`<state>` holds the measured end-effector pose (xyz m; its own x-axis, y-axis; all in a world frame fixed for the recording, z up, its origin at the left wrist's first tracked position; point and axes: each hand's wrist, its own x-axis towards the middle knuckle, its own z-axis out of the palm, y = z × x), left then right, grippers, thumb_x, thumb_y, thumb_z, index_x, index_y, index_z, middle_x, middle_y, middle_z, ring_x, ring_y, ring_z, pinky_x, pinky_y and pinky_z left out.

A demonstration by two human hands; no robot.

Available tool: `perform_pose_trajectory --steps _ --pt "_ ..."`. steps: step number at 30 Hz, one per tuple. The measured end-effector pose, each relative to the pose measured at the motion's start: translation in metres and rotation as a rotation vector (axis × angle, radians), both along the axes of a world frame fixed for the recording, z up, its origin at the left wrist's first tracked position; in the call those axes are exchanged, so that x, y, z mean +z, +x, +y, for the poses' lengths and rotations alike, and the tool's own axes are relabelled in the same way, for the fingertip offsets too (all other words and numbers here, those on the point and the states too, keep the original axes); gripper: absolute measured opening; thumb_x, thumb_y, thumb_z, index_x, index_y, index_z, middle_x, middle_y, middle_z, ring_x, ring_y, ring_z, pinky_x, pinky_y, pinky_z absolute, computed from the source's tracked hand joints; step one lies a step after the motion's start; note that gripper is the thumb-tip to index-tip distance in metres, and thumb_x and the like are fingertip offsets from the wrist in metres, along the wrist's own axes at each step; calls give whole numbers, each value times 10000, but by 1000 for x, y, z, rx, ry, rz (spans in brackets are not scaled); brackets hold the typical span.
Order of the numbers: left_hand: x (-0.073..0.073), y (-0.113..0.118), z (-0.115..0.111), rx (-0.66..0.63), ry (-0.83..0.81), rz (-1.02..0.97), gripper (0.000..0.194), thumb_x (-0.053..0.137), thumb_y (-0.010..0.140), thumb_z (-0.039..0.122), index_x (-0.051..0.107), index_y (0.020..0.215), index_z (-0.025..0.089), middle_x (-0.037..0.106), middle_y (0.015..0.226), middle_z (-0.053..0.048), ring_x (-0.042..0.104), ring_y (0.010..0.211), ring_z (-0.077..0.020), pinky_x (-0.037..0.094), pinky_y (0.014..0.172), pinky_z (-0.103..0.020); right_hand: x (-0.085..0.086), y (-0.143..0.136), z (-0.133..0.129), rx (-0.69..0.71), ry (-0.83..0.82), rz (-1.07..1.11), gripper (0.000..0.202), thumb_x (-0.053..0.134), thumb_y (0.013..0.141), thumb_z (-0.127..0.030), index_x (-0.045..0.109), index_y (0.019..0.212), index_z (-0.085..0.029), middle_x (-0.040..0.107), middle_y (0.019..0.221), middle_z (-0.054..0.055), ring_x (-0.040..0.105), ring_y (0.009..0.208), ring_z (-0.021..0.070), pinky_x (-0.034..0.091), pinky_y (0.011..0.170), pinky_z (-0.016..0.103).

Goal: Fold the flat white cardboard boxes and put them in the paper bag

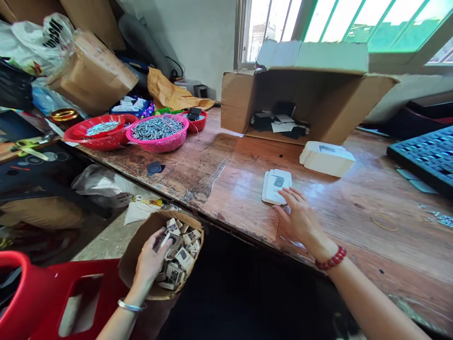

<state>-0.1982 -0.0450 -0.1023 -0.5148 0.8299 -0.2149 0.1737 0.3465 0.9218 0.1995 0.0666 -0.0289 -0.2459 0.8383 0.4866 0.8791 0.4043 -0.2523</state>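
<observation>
My left hand (151, 257) reaches into a brown carton (127, 255) at the table's front edge. Its fingers and thumb are curled around a small printed box (173, 242), partly hidden by the hand. Several similar small boxes (184, 257) fill the carton loosely. Over the wooden table, my right hand (302, 217) has its fingers stretched out and spread. Its fingertips touch the lower right edge of a short stack of white printed cards (277, 185), which bear a picture of a dark square item.
A taller stack of white cards (327, 159) lies near an open cardboard box (318, 104) with dark and white pieces inside. Pink (159, 141) and red basins (106, 144) of metal parts stand left. A blue-black grid tray (424, 156) lies right; a red stool (46, 293) is below left.
</observation>
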Motion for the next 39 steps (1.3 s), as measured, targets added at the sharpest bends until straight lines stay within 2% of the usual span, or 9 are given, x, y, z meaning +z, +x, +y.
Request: perform_pose_trajectory --steps 6,12,15,18,21,25,29,35,39 --pt "5 59 -7 -169 -29 -205 632 818 488 681 748 844 164 772 899 -99 706 917 -297 532 924 -424 -5 11 16 25 -83 -108 257 491 934 -187 718 813 -194 776 914 118 722 888 288 582 789 410" --pt "49 119 -7 -364 -63 -750 607 732 699 671 742 935 112 778 971 -154 721 971 -280 515 986 -442 14 2 -22 22 199 57 272 458 979 -177 718 1056 -154 761 1088 153 701 1063 310 557 933 482" --pt "73 141 -5 -451 -85 -1113 729 550 798 749 693 1152 127 739 1141 -178 682 1093 -294 473 1033 -464 17 -21 -74 378 323 147 413 536 917 -72 617 1293 -222 745 1175 100 661 1166 281 565 961 454" --pt "82 154 -3 -475 -128 -1271 891 275 827 836 658 1227 138 686 1262 -179 631 1189 -301 457 1047 -454 11 -47 -122 718 174 114 451 493 927 -85 569 1358 -193 755 1149 106 681 1134 290 589 935 446" --pt "77 159 -8 -426 -185 -1189 938 209 831 840 714 1107 99 730 1147 -180 686 1063 -279 498 979 -396 0 -66 -142 739 49 213 390 615 916 -195 591 1305 -177 779 1063 121 724 1013 296 616 871 440" --pt "68 161 -23 -477 -164 -958 790 432 796 816 735 1024 124 773 878 -107 714 817 -228 538 730 -300 -7 -73 -132 480 -45 408 392 646 895 -191 560 1278 -189 693 1180 151 639 1100 305 586 892 477" --pt "67 164 -36 -539 -234 -867 821 384 778 847 738 983 135 746 729 -72 671 615 -171 473 560 -245 -2 -75 -117 326 -318 499 352 669 790 -112 582 1111 -224 659 1062 82 619 976 264 577 782 403" --pt "63 164 -44 -631 -272 -863 758 543 698 836 744 933 144 723 760 -66 624 593 -142 432 523 -224 12 -72 -108 405 -614 398 221 680 764 -81 531 654 -200 551 771 6 532 778 192 478 694 322" --pt "53 161 -37 -521 -214 -908 657 724 645 730 719 895 123 651 671 -11 530 545 -93 396 529 -206 9 -67 -114 442 -639 485 188 604 890 -195 608 703 -207 558 800 22 550 798 198 471 710 328"
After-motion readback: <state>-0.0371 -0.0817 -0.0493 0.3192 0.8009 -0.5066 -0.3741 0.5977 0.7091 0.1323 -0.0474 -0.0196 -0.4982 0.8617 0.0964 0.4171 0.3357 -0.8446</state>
